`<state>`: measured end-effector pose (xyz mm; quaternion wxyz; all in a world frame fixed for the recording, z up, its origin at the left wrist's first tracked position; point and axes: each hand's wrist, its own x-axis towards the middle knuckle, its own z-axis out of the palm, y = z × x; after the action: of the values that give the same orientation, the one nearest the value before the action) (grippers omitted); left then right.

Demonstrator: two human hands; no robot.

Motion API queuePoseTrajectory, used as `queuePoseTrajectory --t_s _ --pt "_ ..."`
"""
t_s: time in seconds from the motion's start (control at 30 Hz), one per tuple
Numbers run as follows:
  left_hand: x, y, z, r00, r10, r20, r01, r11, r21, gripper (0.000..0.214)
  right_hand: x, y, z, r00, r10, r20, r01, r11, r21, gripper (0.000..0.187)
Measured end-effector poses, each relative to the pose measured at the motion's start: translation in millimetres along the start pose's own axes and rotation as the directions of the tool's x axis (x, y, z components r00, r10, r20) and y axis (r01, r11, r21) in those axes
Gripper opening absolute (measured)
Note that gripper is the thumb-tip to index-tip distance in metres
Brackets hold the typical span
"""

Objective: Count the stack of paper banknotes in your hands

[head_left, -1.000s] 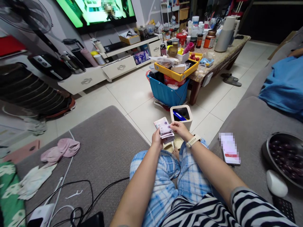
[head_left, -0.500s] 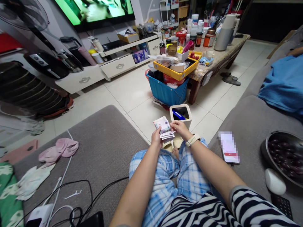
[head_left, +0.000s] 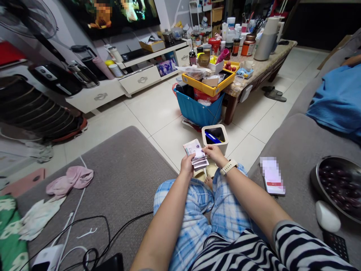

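Nearest, on the grey fabric sofa (head_left: pixel 124 177), lie black cables (head_left: pixel 93 233) at the left and a phone with a blurred screen (head_left: pixel 272 177) at the right, beside a metal bowl of dark round fruit (head_left: pixel 337 184). Between them, above knees in blue checked trousers (head_left: pixel 197 210), 2 bare hands meet. The left hand (head_left: pixel 186 165) is clenched around the near edge of a thin stack of pale pink paper banknotes (head_left: pixel 196 153), thumb on top. The right hand (head_left: pixel 214 153), with a cream wristwatch (head_left: pixel 228 167), pinches the stack's right side between thumb and fingertips. The stack lies between both hands, its long axis running near-right to far-left, fanned slightly; both hands touch it. Just beyond stands a white square waste bin (head_left: pixel 216 137), then a blue plastic crate (head_left: pixel 199 109) and a cluttered stone-topped coffee table (head_left: pixel 262 67).
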<state>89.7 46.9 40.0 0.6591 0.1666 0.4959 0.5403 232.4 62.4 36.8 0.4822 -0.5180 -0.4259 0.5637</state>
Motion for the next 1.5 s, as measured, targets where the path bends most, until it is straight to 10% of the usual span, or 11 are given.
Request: queuePoseTrajectory --t_s 1.23,1.5 --pt "0 3 1.0 0.993 -0.071 -0.097 0.068 0.997 -0.025 0.019 -9 -12 4 0.987 0.048 0.156 -0.069 0.989 0.133 0.036" --pt "1 0 -0.5 0.998 -0.046 -0.029 0.046 0.999 -0.009 0.024 -5 -8 0 1.000 -0.030 -0.006 0.030 0.999 0.030 0.037"
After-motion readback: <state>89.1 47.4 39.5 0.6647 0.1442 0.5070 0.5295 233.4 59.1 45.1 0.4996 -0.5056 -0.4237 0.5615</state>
